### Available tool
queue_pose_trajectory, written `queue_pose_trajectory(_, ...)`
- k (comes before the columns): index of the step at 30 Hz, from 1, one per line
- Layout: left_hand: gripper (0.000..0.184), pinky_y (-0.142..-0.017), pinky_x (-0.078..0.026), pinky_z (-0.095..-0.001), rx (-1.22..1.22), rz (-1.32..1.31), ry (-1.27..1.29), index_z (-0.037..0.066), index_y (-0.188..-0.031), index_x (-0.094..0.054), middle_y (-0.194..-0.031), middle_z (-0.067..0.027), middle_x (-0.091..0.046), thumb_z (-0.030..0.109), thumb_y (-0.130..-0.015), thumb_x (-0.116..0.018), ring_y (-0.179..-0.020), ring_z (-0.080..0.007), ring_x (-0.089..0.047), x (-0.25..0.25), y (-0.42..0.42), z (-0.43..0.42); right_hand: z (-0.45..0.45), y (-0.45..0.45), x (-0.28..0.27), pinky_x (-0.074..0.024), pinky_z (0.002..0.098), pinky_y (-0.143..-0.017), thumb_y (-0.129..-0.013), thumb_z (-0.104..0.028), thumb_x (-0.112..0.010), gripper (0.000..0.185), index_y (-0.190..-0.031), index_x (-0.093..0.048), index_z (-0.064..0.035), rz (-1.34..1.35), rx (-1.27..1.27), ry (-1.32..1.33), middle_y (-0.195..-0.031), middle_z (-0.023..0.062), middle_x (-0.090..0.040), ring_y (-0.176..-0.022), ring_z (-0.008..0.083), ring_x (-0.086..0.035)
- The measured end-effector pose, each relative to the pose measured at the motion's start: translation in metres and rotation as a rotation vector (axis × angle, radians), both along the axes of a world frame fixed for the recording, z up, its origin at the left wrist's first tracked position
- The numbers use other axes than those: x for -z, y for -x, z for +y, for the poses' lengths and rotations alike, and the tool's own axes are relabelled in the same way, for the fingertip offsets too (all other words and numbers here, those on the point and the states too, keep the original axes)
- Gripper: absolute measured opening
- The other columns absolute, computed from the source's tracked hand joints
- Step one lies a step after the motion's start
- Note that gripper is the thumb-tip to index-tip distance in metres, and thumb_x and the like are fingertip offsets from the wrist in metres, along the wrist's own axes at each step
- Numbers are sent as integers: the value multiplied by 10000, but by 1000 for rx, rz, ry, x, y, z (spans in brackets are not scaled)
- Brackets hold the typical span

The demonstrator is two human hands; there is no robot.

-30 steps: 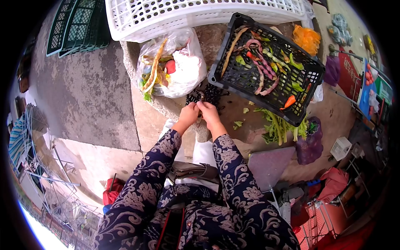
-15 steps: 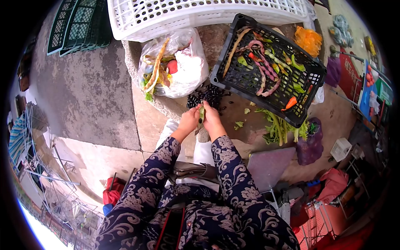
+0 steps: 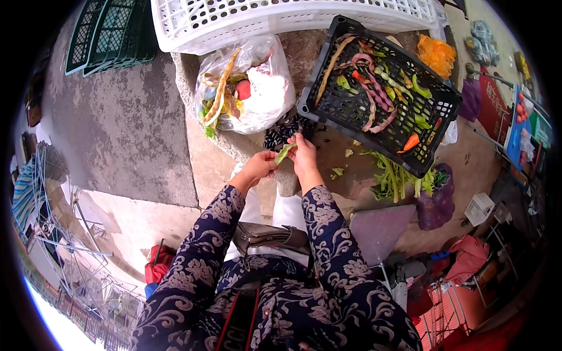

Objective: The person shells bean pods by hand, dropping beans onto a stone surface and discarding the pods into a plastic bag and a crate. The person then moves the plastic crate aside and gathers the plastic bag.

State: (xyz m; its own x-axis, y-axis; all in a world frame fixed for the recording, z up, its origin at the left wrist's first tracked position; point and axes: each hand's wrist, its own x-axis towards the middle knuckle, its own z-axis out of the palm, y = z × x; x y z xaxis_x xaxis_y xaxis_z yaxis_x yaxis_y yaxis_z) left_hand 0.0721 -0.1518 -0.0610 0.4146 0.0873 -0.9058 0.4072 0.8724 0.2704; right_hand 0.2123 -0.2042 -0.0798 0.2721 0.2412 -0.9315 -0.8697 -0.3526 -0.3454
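Observation:
Between my two hands stretches a green bean pod (image 3: 284, 153). My left hand (image 3: 261, 166) pinches its lower end, while the fingers of my right hand (image 3: 304, 154) close on its upper end. Just beyond them lies a heap of dark shelled beans (image 3: 285, 132), partly hidden by my right fingers. A clear plastic bag (image 3: 274, 57) with pods and scraps sits past my left hand. To the right, a black crate (image 3: 364, 143) holds several purple-streaked bean pods (image 3: 374, 96) and an orange-red pepper (image 3: 411, 143).
A white perforated crate (image 3: 281, 36) spans the far side. Leafy green stalks (image 3: 393, 178) and a purple net bag (image 3: 435, 205) lie at right, near a flat board (image 3: 381, 229). Green crates (image 3: 117, 41) stand far left. An orange net (image 3: 436, 55) lies beyond the black crate.
My hands have drawn apart, the left moving down and left. The pod, upright between them before, now slants across the gap.

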Motion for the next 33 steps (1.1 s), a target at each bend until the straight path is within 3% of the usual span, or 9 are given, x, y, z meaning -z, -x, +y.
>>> queue_pose_trajectory(3, 235, -602, -456, -244, 214, 26, -384, 35, -978, -564, -800, -4, -560, -15, -749, -562, -665, -131, -538, 16, -5, -5, -5, -7, -1, -508, 343, -661, -924, -216, -490, 169, -908, -537, -55, -39, 88, -42, -867, 71, -607, -762, 243, -617)
queue_pose_trajectory(10, 290, -727, -478, -333, 766, 139, -1205, 104, -1007, -598, -997, -125, -616, 22, -731, -560, -854, -334, -587, 22, -22, 14, -23, -16, 2, -515, 289, -640, -921, -168, -491, 103, -967, -532, -85, -74, -2, -175, -898, 67, -619, -731, 162, -609)
queue_pose_trajectory(13, 279, -779, -472, -334, 641, 129, -1578, 75, -1059, -587, -1025, -123, -613, 97, -781, -585, -901, -311, -589, 6, -35, 16, -21, -13, -1, -517, 280, -644, -919, -159, -494, 107, -963, -549, -78, -36, -64, -179, -894, 56, -616, -739, 133, -599)
queue_pose_trajectory(17, 323, -769, -488, -295, 263, -131, -708, 21, -1118, -554, -989, -123, -634, 133, -819, -604, -878, -209, -622, 6, -48, 17, -15, 1, -5, -521, 289, -673, -923, -120, -469, 139, -970, -565, -32, 2, -60, -203, -897, 58, -612, -754, 157, -609)
queue_pose_trajectory(25, 207, -650, -499, -327, 385, 168, -975, 24, -953, -614, -780, -139, -652, 121, -770, -622, -705, -255, -640, 14, -32, 15, -11, -8, 2, -535, 289, -683, -889, -48, -433, 218, -1049, -559, 31, -297, -558, -29, -913, 124, -627, -742, 187, -631)
queue_pose_trajectory(28, 194, -659, -499, -332, 359, 224, -1047, 9, -930, -604, -793, -156, -647, 125, -775, -616, -724, -268, -640, 10, -32, 15, -14, -5, 10, -481, 279, -789, -885, -96, -472, 223, -1040, -581, 21, -1114, -945, -83, -934, 90, -630, -850, 188, -609)
queue_pose_trajectory(29, 193, -660, -499, -332, 345, 230, -1067, 5, -927, -601, -799, -161, -645, 123, -775, -614, -723, -269, -639, 8, -33, 14, -16, -3, 11, -420, 262, -869, -876, -155, -523, 230, -1037, -605, -13, -1063, -905, -36, -950, 63, -626, -901, 179, -576)
queue_pose_trajectory(32, 197, -660, -496, -327, 307, 214, -1090, -3, -931, -592, -812, -167, -641, 123, -780, -611, -718, -258, -636, 5, -36, 13, 3, 2, -22, -451, 251, -788, -869, -176, -553, 200, -1004, -618, -43, -261, -434, -8, -898, 30, -630, -789, 152, -578)
queue_pose_trajectory(33, 204, -658, -495, -322, 299, 184, -1071, -4, -939, -590, -814, -160, -643, 128, -786, -612, -714, -244, -636, 6, -36, 11, -1, 2, -19, -438, 234, -717, -864, -181, -565, 184, -983, -627, -54, -218, -407, -6, -855, 11, -626, -751, 119, -563)
